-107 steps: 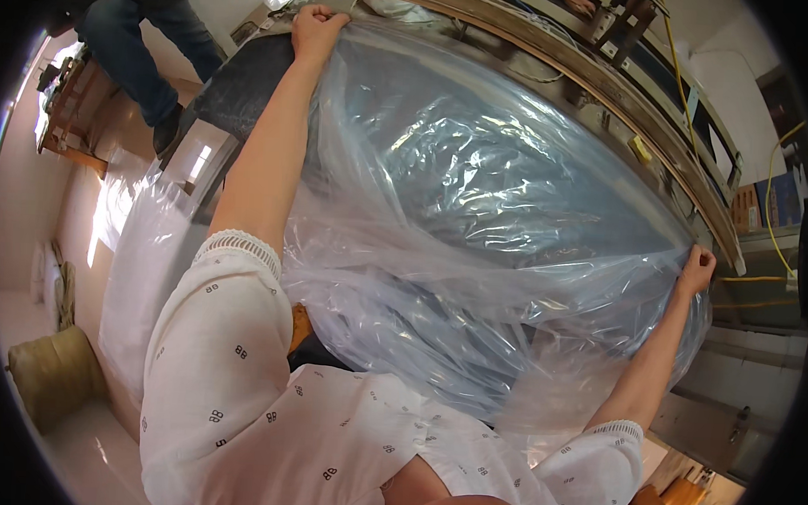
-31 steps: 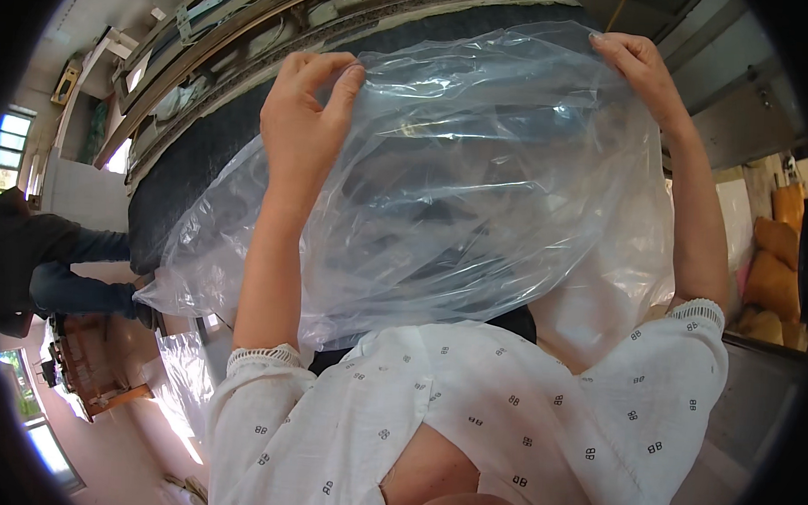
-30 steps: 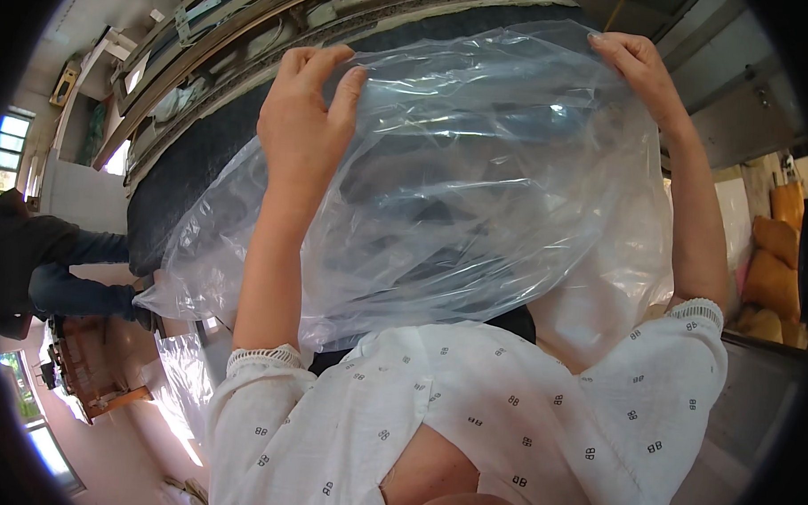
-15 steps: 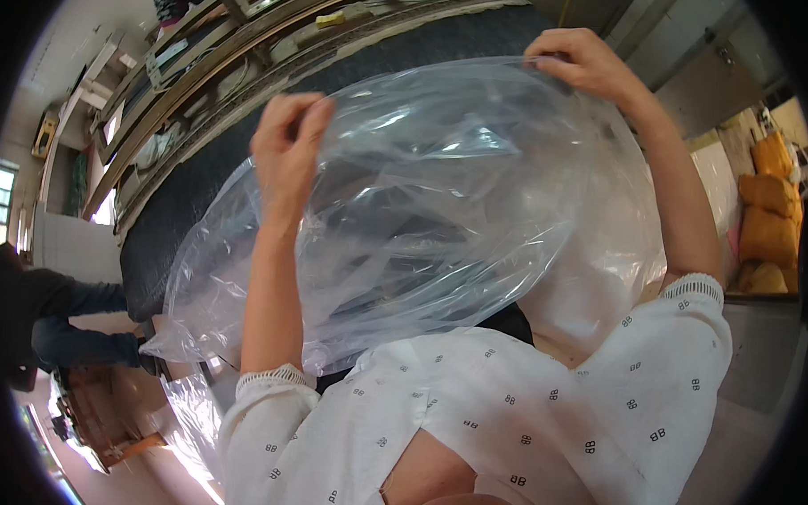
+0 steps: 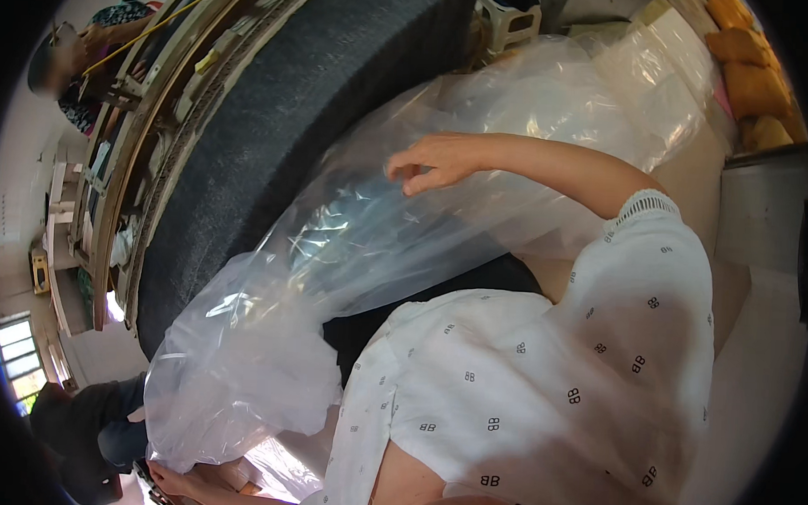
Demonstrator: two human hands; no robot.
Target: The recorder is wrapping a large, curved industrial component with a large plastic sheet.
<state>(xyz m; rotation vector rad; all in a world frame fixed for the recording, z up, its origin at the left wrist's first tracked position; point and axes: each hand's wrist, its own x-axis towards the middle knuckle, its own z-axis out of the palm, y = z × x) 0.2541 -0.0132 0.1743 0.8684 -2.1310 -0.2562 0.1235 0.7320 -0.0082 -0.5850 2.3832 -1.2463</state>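
Observation:
A large piece of clear plastic film (image 5: 240,362) stretches across my lap, from the lower left to the far right. At its lower left end, my left hand (image 5: 169,479) is closed on the film's edge; part of that hand is hard to make out. My right hand (image 5: 438,160) hovers over the film's middle, with its fingers bent and the thumb apart from them. Nothing shows between those fingers. Under the film lies dark cloth on my lap.
A long table with a dark grey top (image 5: 247,167) curves along the far side, with wooden rails (image 5: 126,189) behind it. Another person (image 5: 77,72) is beyond the rails. A white plastic stool (image 5: 510,25) and orange-brown bundles (image 5: 748,82) stand far right. Someone's dark-clothed legs (image 5: 122,434) are at left.
My left hand has swung down to the lower left, drawing the film along. My right hand has moved left and down and come off the film's edge. The raised round opening has collapsed into a long strip.

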